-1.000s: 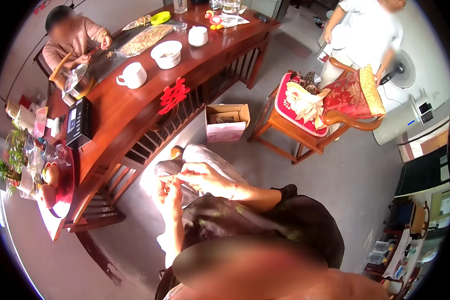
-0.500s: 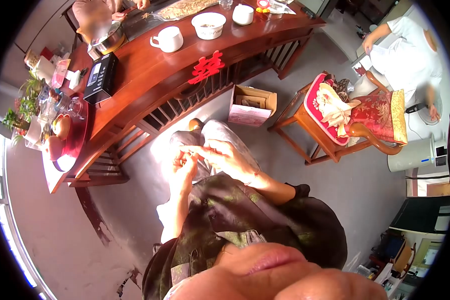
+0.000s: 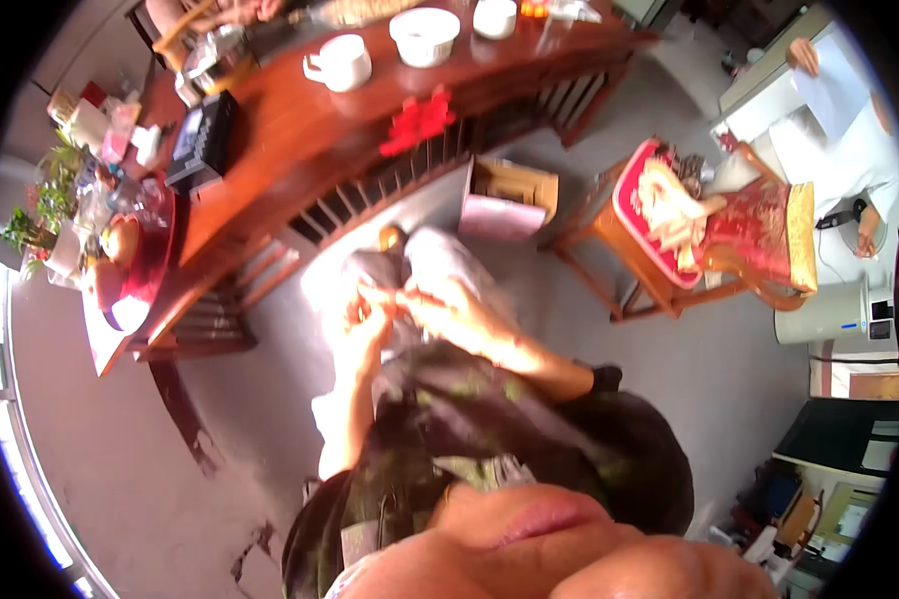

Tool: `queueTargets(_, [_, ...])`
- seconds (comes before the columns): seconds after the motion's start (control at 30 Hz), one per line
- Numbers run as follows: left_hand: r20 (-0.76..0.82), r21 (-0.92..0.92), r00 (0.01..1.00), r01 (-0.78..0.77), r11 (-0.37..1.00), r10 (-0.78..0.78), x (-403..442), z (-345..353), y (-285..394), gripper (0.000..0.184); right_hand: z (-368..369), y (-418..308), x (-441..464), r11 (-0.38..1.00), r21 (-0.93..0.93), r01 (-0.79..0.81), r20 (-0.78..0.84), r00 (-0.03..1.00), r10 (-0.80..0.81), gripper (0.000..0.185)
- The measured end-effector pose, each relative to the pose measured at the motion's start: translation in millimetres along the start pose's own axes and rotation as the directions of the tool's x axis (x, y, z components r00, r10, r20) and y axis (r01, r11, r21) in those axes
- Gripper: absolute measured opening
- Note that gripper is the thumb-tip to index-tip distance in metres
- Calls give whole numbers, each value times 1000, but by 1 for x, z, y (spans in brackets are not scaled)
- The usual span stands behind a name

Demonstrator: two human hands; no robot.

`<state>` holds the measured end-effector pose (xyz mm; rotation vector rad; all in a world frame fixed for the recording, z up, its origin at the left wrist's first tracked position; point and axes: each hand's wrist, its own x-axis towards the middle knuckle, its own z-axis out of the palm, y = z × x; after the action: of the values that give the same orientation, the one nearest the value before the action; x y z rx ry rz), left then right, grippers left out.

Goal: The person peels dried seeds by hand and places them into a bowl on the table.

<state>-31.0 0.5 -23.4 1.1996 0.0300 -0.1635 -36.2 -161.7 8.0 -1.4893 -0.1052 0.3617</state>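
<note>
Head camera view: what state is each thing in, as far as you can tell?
Left hand: fingers curled; grip unclear.
Right hand: fingers close to the other hand's; grip unclear.
Cardboard box: open.
White mug: upright.
White bowl: upright, uncovered.
Armchair: upright, pale cloth on it.

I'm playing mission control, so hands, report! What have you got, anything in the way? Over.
Left hand, right hand close together over the trousers. Anything held: too blurred to tell. Box ahead, apart from both hands.

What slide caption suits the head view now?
Left hand and right hand close together over the legs, near a wooden table and open cardboard box.
</note>
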Motion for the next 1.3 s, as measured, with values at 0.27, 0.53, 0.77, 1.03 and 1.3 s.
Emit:
queueTargets(0.27, [-11,-63,999,-47,997,46,3,7,5,3,1,14,4,908,-321,270,-31,955,-295,13])
queueTargets(0.53, [-100,-88,992,-88,992,79,3,16,-2,4,10,18,3,738,-563,371,-66,870,-488,10])
queueTargets(0.77, [-126,-88,990,-70,994,59,4,27,-1,6,10,22,5,788,-506,350,-167,857,-488,11])
queueTargets(1.03, [-80,-10,996,-39,999,38,5,18,3,6,-2,13,7,885,-329,331,-55,928,-367,14])
queueTargets(1.3, [-6,-68,999,44,997,-45,5,4,3,8,-6,23,11,940,-230,253,9,966,-258,18])
